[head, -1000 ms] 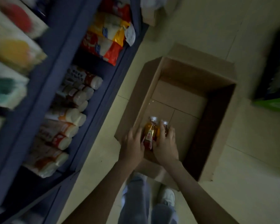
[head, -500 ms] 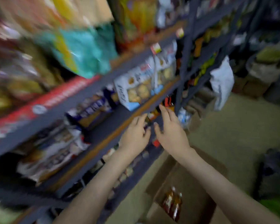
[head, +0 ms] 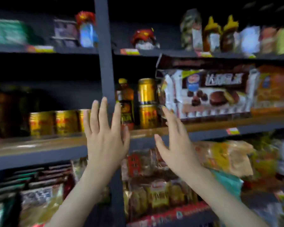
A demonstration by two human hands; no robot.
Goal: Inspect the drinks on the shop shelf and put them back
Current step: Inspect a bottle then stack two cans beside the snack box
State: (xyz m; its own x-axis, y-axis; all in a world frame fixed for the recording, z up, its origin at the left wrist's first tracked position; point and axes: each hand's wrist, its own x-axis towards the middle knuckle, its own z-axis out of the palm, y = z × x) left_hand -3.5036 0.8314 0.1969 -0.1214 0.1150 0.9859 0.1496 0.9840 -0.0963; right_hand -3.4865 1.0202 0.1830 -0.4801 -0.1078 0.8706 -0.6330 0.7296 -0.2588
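An amber drink bottle (head: 125, 99) with a yellow cap stands on the wooden shelf (head: 203, 124), just right of a dark upright post (head: 105, 63). Beside it two gold cans (head: 146, 102) are stacked one on the other. A row of gold cans (head: 56, 122) stands left of the post. My left hand (head: 105, 136) is raised in front of the post with straight, spread fingers and holds nothing. My right hand (head: 175, 138) is raised below the stacked cans, fingers straight, also empty. Neither hand touches a drink.
A chocolate pie box (head: 208, 94) and an orange box (head: 274, 90) fill the shelf to the right. Jars and sauce bottles (head: 220, 35) line the shelf above. Packed snack bags (head: 154, 194) crowd the shelf below, under my forearms.
My hands let go of the bottles in the cardboard box on the floor and rose empty. The view swung up from the floor to the shelf with the drinks.
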